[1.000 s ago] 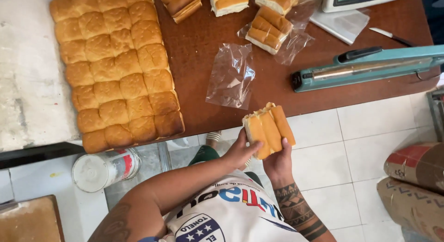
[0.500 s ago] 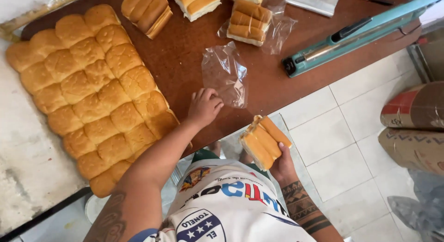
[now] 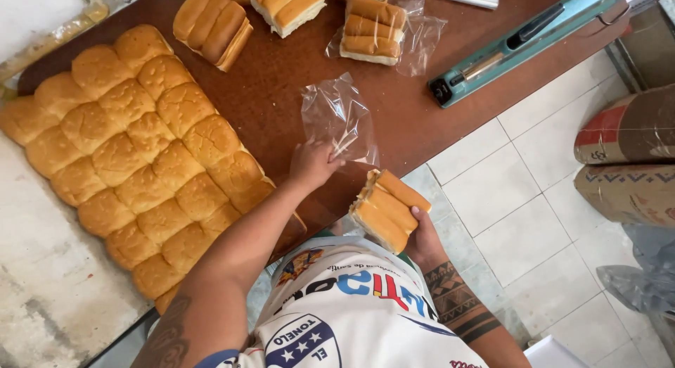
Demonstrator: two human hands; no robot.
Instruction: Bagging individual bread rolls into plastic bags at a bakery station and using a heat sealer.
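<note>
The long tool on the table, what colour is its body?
Teal sealer, black handle; head view.

one view only, from a camera on the person's head, looking almost straight down over the chest. it sits close above the left hand (image 3: 313, 164) and right hand (image 3: 424, 240), takes in the near edge of the brown table (image 3: 274, 93) at the top and the tiled floor (image 3: 506, 213) below right.

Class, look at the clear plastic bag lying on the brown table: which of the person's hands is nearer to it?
Left. The left hand grips the clear plastic bag at its near edge; the right hand holds a block of buns off the table edge.
</note>
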